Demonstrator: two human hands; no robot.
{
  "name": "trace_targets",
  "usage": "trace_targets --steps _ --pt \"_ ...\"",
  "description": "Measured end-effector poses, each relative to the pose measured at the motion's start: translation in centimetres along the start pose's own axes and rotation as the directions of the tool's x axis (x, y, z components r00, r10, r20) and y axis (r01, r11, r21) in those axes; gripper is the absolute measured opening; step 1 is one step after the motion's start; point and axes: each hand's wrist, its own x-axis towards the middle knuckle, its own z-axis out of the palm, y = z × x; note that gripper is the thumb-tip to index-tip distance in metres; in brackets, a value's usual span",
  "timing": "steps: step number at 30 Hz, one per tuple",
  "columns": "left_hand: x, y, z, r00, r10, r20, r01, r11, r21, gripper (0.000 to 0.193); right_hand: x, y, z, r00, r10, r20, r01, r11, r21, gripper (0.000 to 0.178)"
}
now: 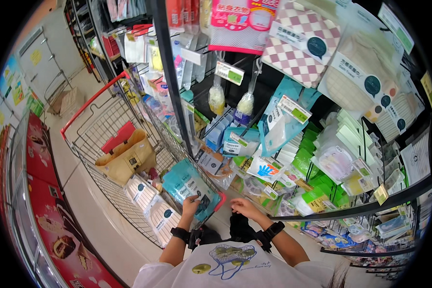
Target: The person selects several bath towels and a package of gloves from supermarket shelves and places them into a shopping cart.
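Observation:
My left hand (191,206) is at the near part of a teal packet of gloves (180,180), with its fingers pressed on the front. The packet lies in the near end of a wire shopping cart (89,129), and there seems to be more than one of the same teal kind. Beside it in the cart are striped packaged towels (161,216) with dark round labels. My right hand (245,209) is held off to the right, between the cart and the shelf. Its fingers are loosely bent and apart, with nothing visible in them.
On the right rises a black display rack with hanging towels (302,43), teal glove packs (283,120) and green packs (317,199). A tan bag (127,156) sits farther back in the cart. A red-fronted freezer case (48,201) runs along the left, across the aisle floor (93,192).

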Motion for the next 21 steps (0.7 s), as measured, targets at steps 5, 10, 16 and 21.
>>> trace_targets --steps 5,10,16,21 --pt "0.7 0.8 0.0 0.989 0.070 -0.131 -0.075 0.997 -0.030 0.023 -0.6 -0.1 -2.2 0.999 -0.026 -0.019 0.027 0.999 0.047 0.030" --pt "-0.5 5.0 -0.6 0.972 0.154 -0.178 -0.169 0.983 -0.077 0.016 1.3 0.2 -2.8 0.999 -0.044 0.011 0.043 0.997 0.071 0.030" --pt "-5.0 13.1 -3.3 0.956 0.291 0.036 -0.286 0.953 -0.101 0.011 3.8 -1.1 -2.8 0.976 -0.218 -0.015 0.218 0.976 -0.024 0.046" --pt "-7.1 16.2 -4.9 0.900 0.335 0.278 -0.326 0.942 -0.079 0.010 3.4 -4.6 -3.9 0.966 -0.248 0.079 0.239 0.965 0.106 0.047"
